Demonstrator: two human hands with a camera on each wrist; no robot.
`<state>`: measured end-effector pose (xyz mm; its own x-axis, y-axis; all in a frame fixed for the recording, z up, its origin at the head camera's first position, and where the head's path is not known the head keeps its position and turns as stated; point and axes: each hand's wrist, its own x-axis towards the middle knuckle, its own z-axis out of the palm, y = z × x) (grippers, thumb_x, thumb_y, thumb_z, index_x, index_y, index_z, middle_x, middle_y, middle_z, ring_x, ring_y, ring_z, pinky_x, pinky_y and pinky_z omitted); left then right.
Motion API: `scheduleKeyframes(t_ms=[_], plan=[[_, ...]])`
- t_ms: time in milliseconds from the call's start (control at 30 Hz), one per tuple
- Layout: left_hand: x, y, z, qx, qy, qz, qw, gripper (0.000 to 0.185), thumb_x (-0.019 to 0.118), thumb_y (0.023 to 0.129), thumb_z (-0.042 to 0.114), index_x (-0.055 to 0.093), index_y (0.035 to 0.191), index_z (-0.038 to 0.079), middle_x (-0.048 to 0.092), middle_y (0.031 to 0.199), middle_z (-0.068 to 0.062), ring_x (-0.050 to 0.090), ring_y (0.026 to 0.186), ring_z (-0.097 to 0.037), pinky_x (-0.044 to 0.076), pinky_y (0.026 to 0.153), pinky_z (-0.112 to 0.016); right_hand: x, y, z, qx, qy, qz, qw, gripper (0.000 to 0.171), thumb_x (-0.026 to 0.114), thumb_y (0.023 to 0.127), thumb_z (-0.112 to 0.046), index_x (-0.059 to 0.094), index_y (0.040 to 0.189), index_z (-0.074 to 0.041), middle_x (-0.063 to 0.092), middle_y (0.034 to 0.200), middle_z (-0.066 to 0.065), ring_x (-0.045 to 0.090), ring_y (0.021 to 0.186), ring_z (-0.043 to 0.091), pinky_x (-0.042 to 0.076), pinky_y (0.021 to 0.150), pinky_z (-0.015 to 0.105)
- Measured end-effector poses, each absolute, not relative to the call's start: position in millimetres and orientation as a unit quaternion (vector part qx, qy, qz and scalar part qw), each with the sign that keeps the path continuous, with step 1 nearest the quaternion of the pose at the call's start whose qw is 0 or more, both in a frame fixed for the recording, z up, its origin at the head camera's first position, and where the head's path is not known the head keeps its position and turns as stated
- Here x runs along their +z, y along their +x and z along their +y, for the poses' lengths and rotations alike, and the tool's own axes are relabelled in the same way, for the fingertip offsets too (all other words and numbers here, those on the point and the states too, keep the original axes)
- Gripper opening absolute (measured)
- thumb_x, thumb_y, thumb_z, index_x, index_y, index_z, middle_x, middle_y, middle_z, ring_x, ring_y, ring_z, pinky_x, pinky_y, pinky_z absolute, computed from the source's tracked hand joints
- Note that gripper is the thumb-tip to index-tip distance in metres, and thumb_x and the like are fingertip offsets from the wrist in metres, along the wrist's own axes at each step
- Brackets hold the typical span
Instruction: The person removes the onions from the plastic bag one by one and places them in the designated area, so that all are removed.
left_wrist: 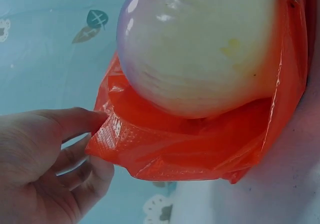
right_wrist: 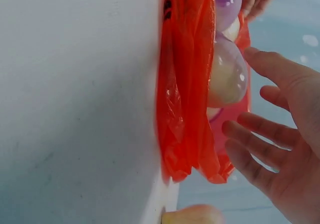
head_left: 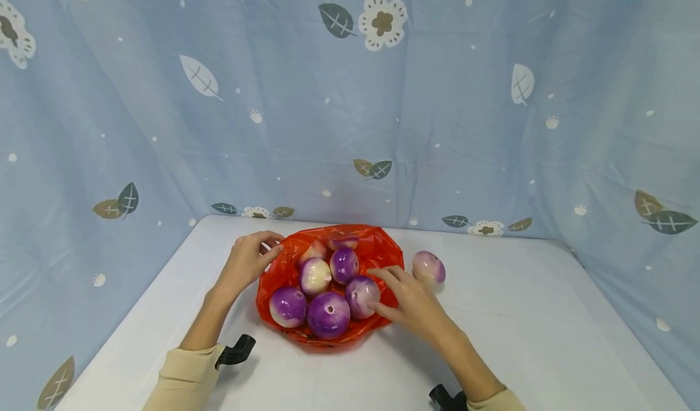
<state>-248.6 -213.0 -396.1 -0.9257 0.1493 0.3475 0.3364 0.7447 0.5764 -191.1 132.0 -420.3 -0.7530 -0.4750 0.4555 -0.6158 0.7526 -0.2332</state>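
Head view: a red plastic bag (head_left: 383,250) on a white table (head_left: 547,326), mouth gaping upward around seven visible purple-and-white turnips (head_left: 328,323) — two toward twelve o'clock partly hidden by the film. Deep purple at six o'clock within the bag, palest just off the middle toward eleven. At the bag's ten o'clock, the left hand (head_left: 248,262), with thumb and fingertips at the rim. At three o'clock, the right hand (head_left: 418,304), fingers spread apart over the rim, tips close beside a pale violet turnip (head_left: 362,297); touching or not, impossible to tell. Between two and three o'clock, apart from the bag, one loose turnip (head_left: 429,268) on the table. Beige sleeves (head_left: 186,377) (a black bracket (head_left: 236,351) at each wrist) toward seven and five o'clock of the picture; a blue printed cloth (head_left: 306,95) behind, toward twelve.

Left wrist view: a large pale turnip (left_wrist: 200,49) near one o'clock, violet along the edge facing nine, with slack red film around and below. Left hand at eight o'clock, a corner of the bag clamped between thumb and fingers.

Right wrist view: bag upright near the middle, turnips bulging from the mouth toward one o'clock. Right hand at four o'clock — fingers apart, nothing gripped. Loose turnip at six o'clock, cut off by the frame.
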Motion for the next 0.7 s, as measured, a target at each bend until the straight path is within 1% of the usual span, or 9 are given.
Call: scheduleKeyframes(t_ms=[167,233,400,533,700], plan=[[-396.2,-248.4,-213.8,-0.337,-0.121,-0.923,0.142,0.020,0.068,0.092,0.015,0.071,0.110,0.008,0.072,0.090,-0.010,0.064,0.073,-0.019,0.053,0.059,-0.020,-421.4,-189.1,129.2,0.191,0.285,-0.926,0.157,0.063,0.083,0.076,-0.042,0.058,0.132,-0.027,0.065,0.117,-0.002,0.066,0.103,0.015,0.055,0.093,0.044],[-396.4,-248.2,-214.2,-0.338,-0.120,-0.922,0.143,0.020,0.068,0.092,0.015,0.071,0.110,0.008,0.072,0.090,-0.011,0.064,0.073,-0.019,0.054,0.059,-0.020,-421.9,-188.4,128.5,0.189,0.280,-0.931,0.137,0.064,0.082,0.076,-0.044,0.057,0.133,-0.028,0.064,0.118,-0.003,0.066,0.104,0.014,0.058,0.089,0.039],[-396.5,-248.0,-214.4,-0.341,-0.122,-0.921,0.145,0.020,0.068,0.092,0.015,0.072,0.110,0.008,0.072,0.090,-0.010,0.064,0.073,-0.019,0.054,0.058,-0.020,-423.9,-187.1,126.1,0.186,0.269,-0.940,0.098,0.063,0.079,0.078,-0.048,0.055,0.134,-0.030,0.063,0.119,-0.004,0.066,0.103,0.012,0.059,0.087,0.034],[-395.8,-247.9,-214.2,-0.340,-0.127,-0.920,0.147,0.020,0.068,0.092,0.015,0.071,0.110,0.008,0.072,0.089,-0.010,0.065,0.072,-0.019,0.053,0.057,-0.020,-425.0,-186.2,124.6,0.190,0.265,-0.941,0.091,0.063,0.079,0.078,-0.048,0.055,0.133,-0.030,0.062,0.118,-0.004,0.067,0.100,0.012,0.059,0.085,0.032],[-394.8,-247.0,-213.4,-0.342,-0.127,-0.920,0.143,0.020,0.068,0.092,0.015,0.071,0.110,0.007,0.071,0.088,-0.010,0.065,0.071,-0.017,0.053,0.057,-0.019,-427.4,-185.9,123.6,0.192,0.269,-0.939,0.096,0.065,0.080,0.077,-0.046,0.054,0.134,-0.029,0.061,0.119,-0.004,0.067,0.099,0.013,0.059,0.085,0.032]])
